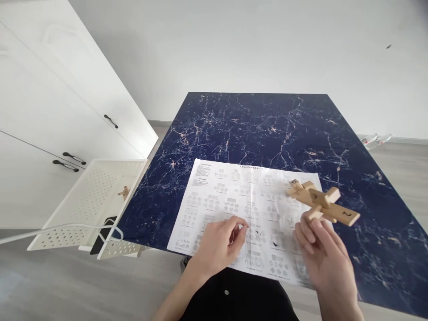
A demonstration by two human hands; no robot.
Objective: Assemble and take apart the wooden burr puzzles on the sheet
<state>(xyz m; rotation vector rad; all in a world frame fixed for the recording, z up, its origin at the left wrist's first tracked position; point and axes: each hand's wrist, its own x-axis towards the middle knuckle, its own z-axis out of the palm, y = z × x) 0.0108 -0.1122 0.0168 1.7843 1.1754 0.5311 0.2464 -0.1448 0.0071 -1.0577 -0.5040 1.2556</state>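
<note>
My right hand point(327, 258) pinches a wooden interlocking puzzle point(323, 200) by one of its short pieces, holding it up over the right part of a sheet. Several pale wooden bars cross each other in it, and black numerals mark some of them. Printed instructions point(230, 196) lie under both hands, a creased white sheet with rows of small diagrams and text. My left hand point(220, 245) rests on the lower middle of this sheet, its fingers curled in and thumb close to the index finger; nothing shows between them.
The sheet lies at the front of a dark blue marbled table point(254, 125). Left of it, a white perforated rack point(90, 183) holds a small wooden piece point(124, 192) and a black item point(100, 236). A white cable point(67, 226) runs across the rack. White cabinets point(60, 102) stand behind.
</note>
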